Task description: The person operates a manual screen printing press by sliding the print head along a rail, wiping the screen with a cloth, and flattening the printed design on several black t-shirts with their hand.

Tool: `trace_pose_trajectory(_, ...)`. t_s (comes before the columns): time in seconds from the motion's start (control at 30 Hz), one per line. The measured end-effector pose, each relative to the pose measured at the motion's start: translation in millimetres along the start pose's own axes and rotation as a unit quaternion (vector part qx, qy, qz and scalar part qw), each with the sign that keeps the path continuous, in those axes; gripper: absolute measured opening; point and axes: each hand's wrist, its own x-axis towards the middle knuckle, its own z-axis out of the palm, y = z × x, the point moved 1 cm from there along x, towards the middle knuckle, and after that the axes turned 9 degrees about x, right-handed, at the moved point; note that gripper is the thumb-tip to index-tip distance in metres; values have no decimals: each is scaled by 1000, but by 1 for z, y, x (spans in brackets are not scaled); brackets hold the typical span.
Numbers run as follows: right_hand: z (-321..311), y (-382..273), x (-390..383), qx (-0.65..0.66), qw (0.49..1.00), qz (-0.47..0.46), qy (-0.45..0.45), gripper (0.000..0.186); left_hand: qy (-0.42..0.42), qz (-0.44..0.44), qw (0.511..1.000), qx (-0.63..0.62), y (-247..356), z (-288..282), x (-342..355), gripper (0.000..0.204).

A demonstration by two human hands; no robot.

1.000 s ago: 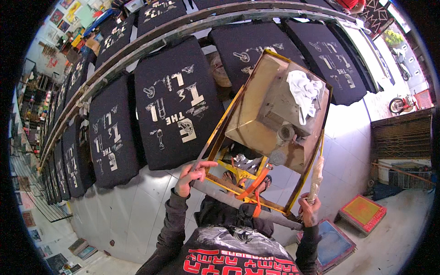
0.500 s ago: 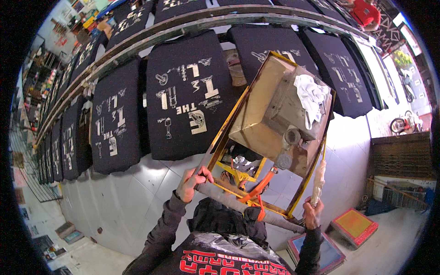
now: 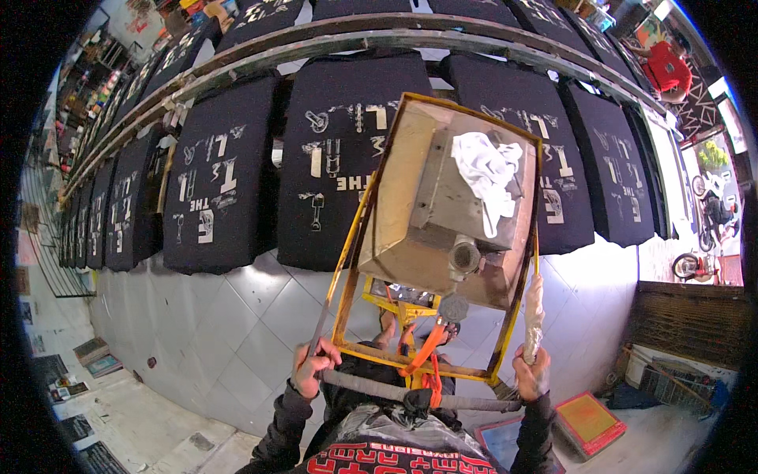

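Observation:
Both my hands hold a yellow metal frame (image 3: 341,312) carrying a tan, box-shaped metal hood (image 3: 392,229) in front of me. My left hand (image 3: 316,368) is closed round a thin dark bar at the frame's near left corner. On the near right, my right hand (image 3: 532,373) grips a side bar wrapped in pale plastic (image 3: 534,316). A grey wrapped crossbar (image 3: 371,385) runs between my hands. On the hood lies a crumpled white cloth (image 3: 485,178), with a round grey pipe fitting (image 3: 463,257) below it. An orange strap (image 3: 426,347) hangs at the frame's near side.
Beyond the frame, black printed T-shirts (image 3: 217,174) lie in rows on boards along a long metal rail (image 3: 316,31). Pale floor tiles (image 3: 237,316) stretch below. Framed screens (image 3: 588,423) rest at lower right. A person in red (image 3: 668,69) is at far right.
The frame and hood have shifted left past the shirts and turned slightly anticlockwise. The shirts now appear farther right in view. Both hands keep their grip.

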Motion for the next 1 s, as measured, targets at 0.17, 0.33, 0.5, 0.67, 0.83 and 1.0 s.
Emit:
trace_pose_trajectory(0.17, 14, -18, 34, -84, 990, -97, -55, 6, 68, 10, 995, -67, -15, -6, -19, 29)
trace_pose_trajectory(0.33, 37, -58, 67, -59, 991, -6, -124, 9, 120, 65, 988, -77, -19, -8, -18, 30)
trace_pose_trajectory(0.5, 55, -75, 90, -55, 990, 24, -130, 9, 181, 88, 972, -122, -17, -7, -6, 37)
trace_pose_trajectory(0.67, 56, -81, 117, -113, 983, -10, -142, 10, 204, 105, 961, -152, -20, -7, 16, 46)
trace_pose_trajectory(0.83, 60, -107, 148, -121, 981, 54, -140, 12, 218, 125, 955, -156, -12, 9, 39, 50)
trace_pose_trajectory(1.0, 57, -104, 183, -116, 982, -17, -149, 10, 202, 179, 955, -126, -19, 11, 60, 54)
